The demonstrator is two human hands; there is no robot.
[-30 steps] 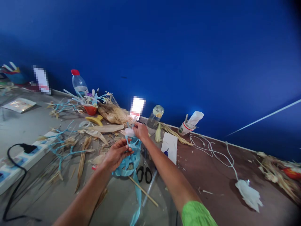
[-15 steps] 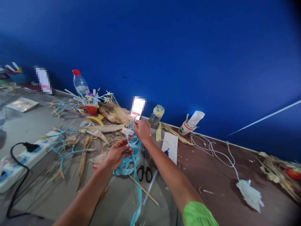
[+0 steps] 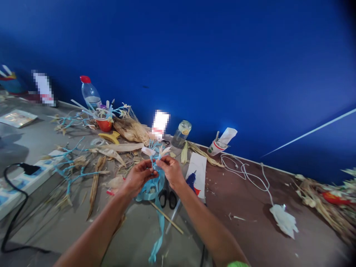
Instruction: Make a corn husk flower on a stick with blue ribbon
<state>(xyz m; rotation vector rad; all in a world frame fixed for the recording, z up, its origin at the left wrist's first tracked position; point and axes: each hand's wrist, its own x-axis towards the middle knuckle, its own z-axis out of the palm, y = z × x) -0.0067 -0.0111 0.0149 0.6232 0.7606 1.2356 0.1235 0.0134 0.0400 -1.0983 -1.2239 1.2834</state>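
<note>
My left hand and my right hand are close together above the table, both closed on a light-blue wrapped stem topped with small pale husk flowers. A coil of light-blue ribbon hangs below my hands, and its loose tail trails down toward the table's near edge. Black-handled scissors lie on the table just under my right hand.
Dried corn husks, blue-wrapped twigs, an orange cup, a red-capped bottle, a jar, a paper cup, a white cable, a thin wooden stick and a power strip crowd the table.
My right hand has drawn back from the flower tips toward my left hand, and both now pinch the stem together. The view has shifted slightly.
</note>
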